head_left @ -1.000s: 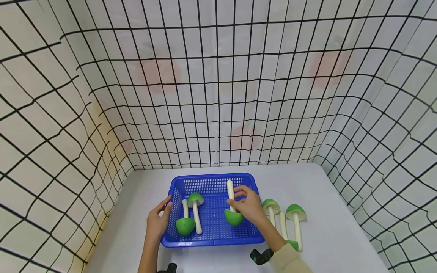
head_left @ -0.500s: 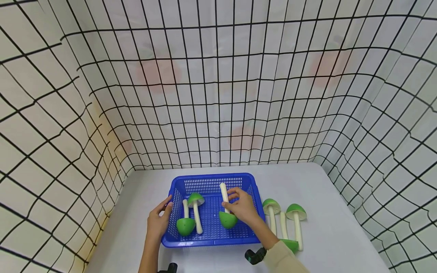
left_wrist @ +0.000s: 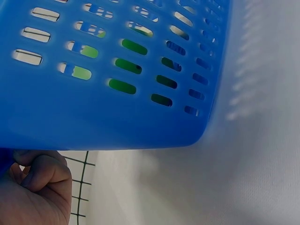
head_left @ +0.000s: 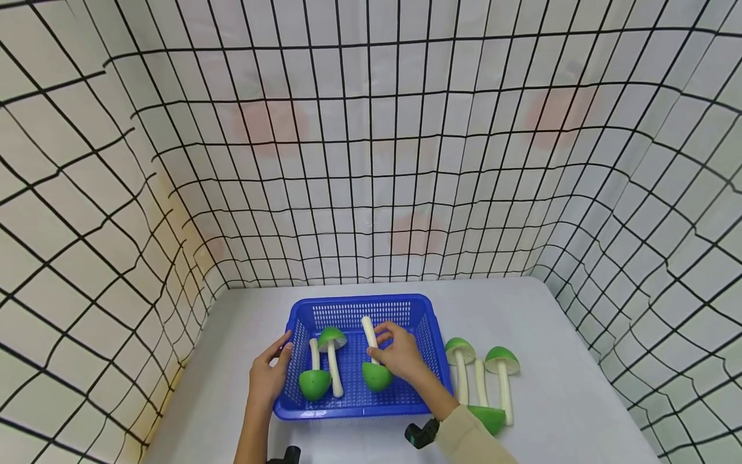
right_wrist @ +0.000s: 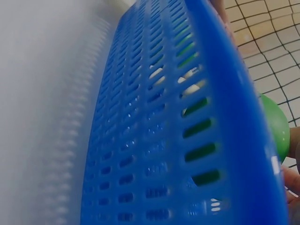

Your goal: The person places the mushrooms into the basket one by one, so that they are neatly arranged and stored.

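Note:
A blue perforated basket (head_left: pixel 359 308) sits on the white table. My right hand (head_left: pixel 400 354) grips a toy mushroom (head_left: pixel 373 361) with a green cap and a white stem, low inside the basket. My left hand (head_left: pixel 269 374) rests against the basket's left wall (left_wrist: pixel 117 93), fingers fairly straight. Two more green-capped mushrooms (head_left: pixel 324 370) lie in the basket's left half. In the right wrist view the basket wall (right_wrist: pixel 154 140) fills the frame, and a green cap (right_wrist: pixel 276 126) shows at the right edge.
Three more toy mushrooms (head_left: pixel 481 380) lie side by side on the table right of the basket. Grid-patterned cloth walls (head_left: pixel 371 161) enclose the table on the back and both sides. Dark wrist devices (head_left: pixel 420 433) show at the bottom edge.
My right hand has carried the mushroom leftward and lower within the basket, closer to the two mushrooms lying there. The left hand and the basket have stayed put.

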A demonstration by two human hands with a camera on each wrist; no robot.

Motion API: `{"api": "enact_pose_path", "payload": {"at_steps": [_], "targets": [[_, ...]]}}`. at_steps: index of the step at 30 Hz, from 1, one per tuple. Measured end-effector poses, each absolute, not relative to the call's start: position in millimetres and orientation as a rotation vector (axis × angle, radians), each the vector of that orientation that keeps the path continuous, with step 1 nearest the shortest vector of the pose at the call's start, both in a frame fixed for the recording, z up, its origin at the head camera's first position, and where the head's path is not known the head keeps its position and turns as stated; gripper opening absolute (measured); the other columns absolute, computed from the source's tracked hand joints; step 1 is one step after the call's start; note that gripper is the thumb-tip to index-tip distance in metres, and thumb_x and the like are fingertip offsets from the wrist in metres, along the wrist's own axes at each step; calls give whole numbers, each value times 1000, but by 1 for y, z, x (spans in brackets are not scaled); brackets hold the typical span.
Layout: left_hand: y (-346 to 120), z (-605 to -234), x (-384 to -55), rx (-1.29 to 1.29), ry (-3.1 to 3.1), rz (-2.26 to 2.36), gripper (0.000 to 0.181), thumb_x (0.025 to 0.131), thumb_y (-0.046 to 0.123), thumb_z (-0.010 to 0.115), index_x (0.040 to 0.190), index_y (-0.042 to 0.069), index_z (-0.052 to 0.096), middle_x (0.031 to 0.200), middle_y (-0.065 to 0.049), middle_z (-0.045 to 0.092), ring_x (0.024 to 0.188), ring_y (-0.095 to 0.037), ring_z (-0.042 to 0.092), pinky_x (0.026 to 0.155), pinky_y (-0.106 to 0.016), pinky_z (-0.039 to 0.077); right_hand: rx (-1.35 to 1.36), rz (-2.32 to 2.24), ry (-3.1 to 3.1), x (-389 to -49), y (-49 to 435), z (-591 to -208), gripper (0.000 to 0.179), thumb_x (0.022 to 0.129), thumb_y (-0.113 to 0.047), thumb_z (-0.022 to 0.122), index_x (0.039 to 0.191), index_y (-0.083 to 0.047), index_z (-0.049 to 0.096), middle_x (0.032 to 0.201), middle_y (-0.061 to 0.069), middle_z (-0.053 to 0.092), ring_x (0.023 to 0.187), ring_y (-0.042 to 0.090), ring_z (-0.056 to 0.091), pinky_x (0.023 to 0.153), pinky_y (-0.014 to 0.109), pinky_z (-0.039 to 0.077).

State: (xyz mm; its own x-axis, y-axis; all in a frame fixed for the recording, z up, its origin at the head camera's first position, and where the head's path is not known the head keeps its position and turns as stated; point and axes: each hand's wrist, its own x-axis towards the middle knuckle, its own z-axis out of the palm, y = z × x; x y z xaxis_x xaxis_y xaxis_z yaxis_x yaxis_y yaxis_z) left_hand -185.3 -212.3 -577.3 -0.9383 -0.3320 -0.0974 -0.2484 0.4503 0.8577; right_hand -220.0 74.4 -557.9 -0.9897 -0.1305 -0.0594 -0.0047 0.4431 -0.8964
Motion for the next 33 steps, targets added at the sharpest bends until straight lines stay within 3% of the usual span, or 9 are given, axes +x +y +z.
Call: {"api": "enact_pose_path", "payload": {"at_steps": [14,20,26,33], "targets": [[-213,-578,-185,518,-2595,-1518,47,95,57,50,137,35,55,117,-11,61,93,-25,57,69,-28,45,-152,-1518,2582,-223,60,-568,43,79,-22,81,115,-11,60,96,3,69,66,14,63,54,31,52],[-212,-579,-184,519,-2588,-1516,49,94,57,51,137,35,55,117,-11,60,98,-27,58,74,-31,50,-123,-1495,2585,-223,57,-571,44,78,-23,82,113,-8,61,95,4,69,72,15,62,58,30,52],[-212,-580,-184,521,-2577,-1532,48,94,57,51,137,35,56,115,-11,60,91,-25,57,69,-27,46,-148,-1468,2560,-222,52,-574,43,79,-22,81,113,-5,61,93,7,67,74,17,62,59,31,51],[-212,-581,-184,515,-2569,-1521,49,94,57,52,137,35,55,115,-11,60,97,-27,57,72,-29,49,-136,-1424,2535,-221,44,-574,41,81,-24,78,112,-5,61,89,5,63,71,17,59,57,31,50]]}}
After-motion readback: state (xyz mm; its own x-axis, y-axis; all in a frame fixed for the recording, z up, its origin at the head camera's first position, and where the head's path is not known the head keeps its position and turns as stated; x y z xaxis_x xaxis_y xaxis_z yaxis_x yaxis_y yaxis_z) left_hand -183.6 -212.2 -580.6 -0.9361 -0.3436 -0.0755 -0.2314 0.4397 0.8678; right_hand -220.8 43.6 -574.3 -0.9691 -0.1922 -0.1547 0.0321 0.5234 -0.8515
